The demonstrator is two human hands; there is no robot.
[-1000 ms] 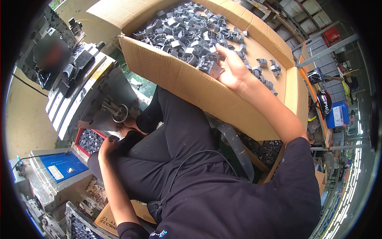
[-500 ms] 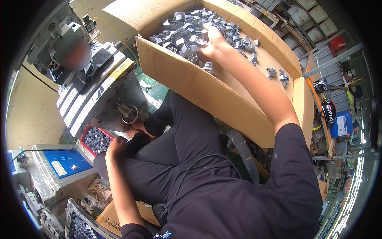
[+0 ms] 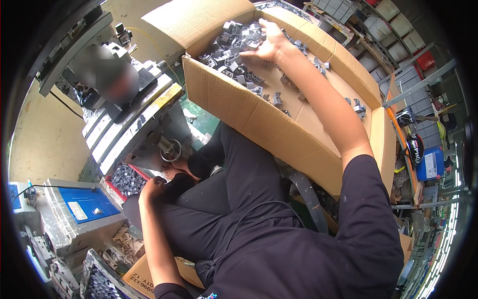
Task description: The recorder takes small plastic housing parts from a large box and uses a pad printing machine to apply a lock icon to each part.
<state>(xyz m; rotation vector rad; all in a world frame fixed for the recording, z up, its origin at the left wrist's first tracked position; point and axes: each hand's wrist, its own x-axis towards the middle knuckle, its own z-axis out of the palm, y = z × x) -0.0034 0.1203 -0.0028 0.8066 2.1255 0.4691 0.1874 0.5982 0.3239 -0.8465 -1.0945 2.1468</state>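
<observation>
Inside the cardboard box (image 3: 244, 112), right fingers (image 3: 268, 29) spread around gray parts (image 3: 233, 63); left fingers (image 3: 156, 182) unclear.

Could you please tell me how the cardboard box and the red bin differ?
Colour: the cardboard box is tan, while the red bin has red walls.
Size: the cardboard box looks far larger than the red bin.
Contents: grey parts are heaped toward the cardboard box's left end; small pieces spread across the red bin.
Hands: the right hand reaches into the cardboard box; the left hand is near the red bin.
Both are open-topped.
</observation>
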